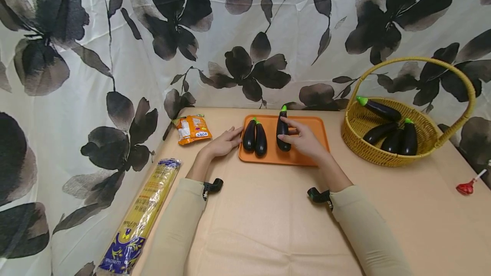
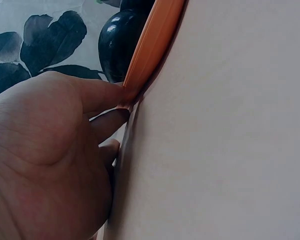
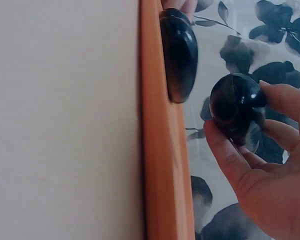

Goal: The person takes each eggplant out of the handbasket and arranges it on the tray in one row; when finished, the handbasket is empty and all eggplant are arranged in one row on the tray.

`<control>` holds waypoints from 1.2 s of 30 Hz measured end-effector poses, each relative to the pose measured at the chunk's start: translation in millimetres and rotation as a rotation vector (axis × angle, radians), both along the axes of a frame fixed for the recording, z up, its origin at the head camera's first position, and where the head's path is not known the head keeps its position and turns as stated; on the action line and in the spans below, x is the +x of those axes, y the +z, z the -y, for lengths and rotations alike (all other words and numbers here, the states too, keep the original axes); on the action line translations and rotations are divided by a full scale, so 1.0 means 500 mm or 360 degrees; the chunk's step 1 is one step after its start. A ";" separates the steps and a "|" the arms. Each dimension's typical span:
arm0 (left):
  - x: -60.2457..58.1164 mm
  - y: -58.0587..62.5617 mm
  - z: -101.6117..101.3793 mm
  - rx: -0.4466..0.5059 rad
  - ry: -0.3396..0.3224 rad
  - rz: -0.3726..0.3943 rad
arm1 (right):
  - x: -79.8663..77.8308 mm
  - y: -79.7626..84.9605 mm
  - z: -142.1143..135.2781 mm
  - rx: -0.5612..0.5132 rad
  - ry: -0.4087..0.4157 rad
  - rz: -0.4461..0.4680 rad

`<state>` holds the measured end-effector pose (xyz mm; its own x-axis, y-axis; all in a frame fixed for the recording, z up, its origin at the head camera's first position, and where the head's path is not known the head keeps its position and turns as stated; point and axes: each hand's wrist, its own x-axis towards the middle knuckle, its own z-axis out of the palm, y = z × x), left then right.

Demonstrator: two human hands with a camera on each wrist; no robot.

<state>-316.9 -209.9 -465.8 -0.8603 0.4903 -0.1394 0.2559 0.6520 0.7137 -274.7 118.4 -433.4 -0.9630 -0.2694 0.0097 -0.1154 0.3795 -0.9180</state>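
My right hand (image 1: 301,137) grips a glossy dark eggplant (image 1: 282,129) with a green stem between thumb and fingers, over the orange tray (image 1: 303,160). In the right wrist view this eggplant (image 3: 232,105) appears end-on, raised off the tray. Two more eggplants, a left one (image 1: 249,136) and a right one (image 1: 261,140), lie side by side toward the tray's left end, stems pointing away. At the tray's left rim rests my left hand (image 1: 222,143), its fairly straight fingertips touching the edge. The left wrist view shows those fingertips right at the tray's corner (image 2: 152,47).
On the right, a yellow wicker basket (image 1: 354,148) with a tall handle holds several eggplants (image 1: 383,110). An orange snack packet (image 1: 193,129) lies left of the tray, a long spaghetti pack (image 1: 142,212) nearer on the left. A red lollipop-shaped item (image 1: 466,188) sits far right. Floral cloth hangs behind.
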 end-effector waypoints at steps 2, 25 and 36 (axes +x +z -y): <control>-0.001 -0.001 0.000 0.0001 0.0000 0.0003 | -0.001 -0.006 0.005 0.0018 0.0014 0.0009; -0.003 -0.005 0.006 0.0012 0.0003 0.0003 | -0.013 -0.031 0.048 0.0173 0.0152 0.0160; -0.004 -0.005 0.005 0.0009 0.0004 0.0009 | -0.015 -0.039 0.043 0.0139 0.0126 0.0165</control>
<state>-318.8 -212.6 -468.2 -0.8608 0.4889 -0.1414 0.2504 0.6488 0.7186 -282.4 96.8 -452.8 -0.9332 -0.3403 -0.1151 -0.0548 0.4517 -0.8905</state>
